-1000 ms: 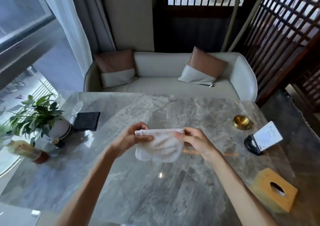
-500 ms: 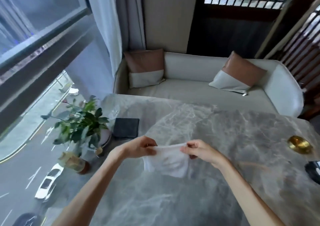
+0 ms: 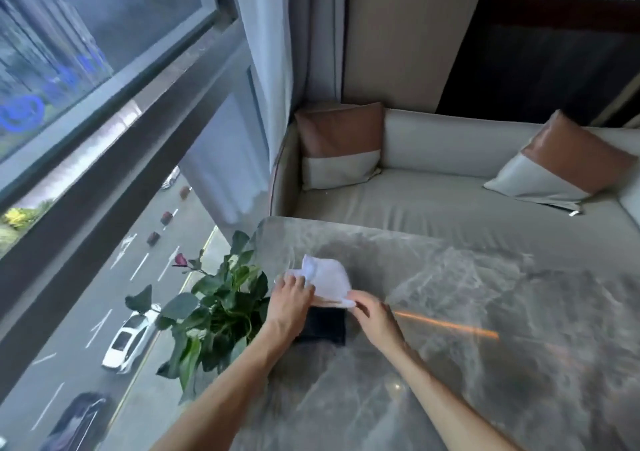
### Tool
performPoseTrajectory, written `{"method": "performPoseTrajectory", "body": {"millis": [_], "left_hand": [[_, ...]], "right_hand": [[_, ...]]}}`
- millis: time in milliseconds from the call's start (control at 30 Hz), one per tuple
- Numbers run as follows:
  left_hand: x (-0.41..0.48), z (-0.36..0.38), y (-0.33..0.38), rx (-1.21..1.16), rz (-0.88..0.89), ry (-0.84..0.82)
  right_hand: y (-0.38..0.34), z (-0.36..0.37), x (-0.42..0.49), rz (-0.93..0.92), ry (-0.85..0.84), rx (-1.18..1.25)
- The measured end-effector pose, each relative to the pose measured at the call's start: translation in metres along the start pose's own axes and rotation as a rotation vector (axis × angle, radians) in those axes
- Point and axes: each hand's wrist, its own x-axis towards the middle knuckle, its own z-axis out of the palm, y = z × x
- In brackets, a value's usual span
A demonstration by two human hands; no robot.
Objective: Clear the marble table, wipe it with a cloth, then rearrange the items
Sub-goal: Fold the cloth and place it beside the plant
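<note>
Both hands are down at the far left corner of the marble table [image 3: 450, 329], near the window; the left hand [image 3: 291, 300] lies flat, fingers spread, pressing the white cloth [image 3: 327, 279] onto the stone; the right hand [image 3: 372, 315] pinches the cloth's near edge between thumb and fingers. The cloth sits bunched rather than flat, its near edge lying over the far end of a dark square mat [image 3: 323, 324] that lies just inside the left edge; a potted plant [image 3: 214, 312] stands at that edge, its leaves touching the left forearm.

To my eye the wiping is under way while the corner is not yet cleared; to do it well, I would lift the mat and plant off first, fold the cloth into a flat pad, then press with the whole palm and draw long overlapping strokes from the far edge toward the near one; otherwise the strip beneath the mat goes unwiped and the leaves may snag the cloth.

I can read no writing, label or brand anywhere; the mat's face is plain and blurred.
</note>
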Motion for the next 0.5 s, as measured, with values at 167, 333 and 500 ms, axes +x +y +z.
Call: {"method": "performPoseTrajectory", "body": {"millis": [167, 333, 500], "left_hand": [[0.004, 0.075, 0.014, 0.067, -0.026, -0.313], [0.022, 0.093, 0.022, -0.241, -0.213, -0.244], [0.029, 0.098, 0.03, -0.614, -0.447, -0.464]], "right_hand": [[0.042, 0.057, -0.019, 0.035, -0.362, -0.258], [0.051, 0.065, -0.009, 0.025, -0.156, -0.317], [0.021, 0.063, 0.071, 0.095, -0.148, -0.221]]}}
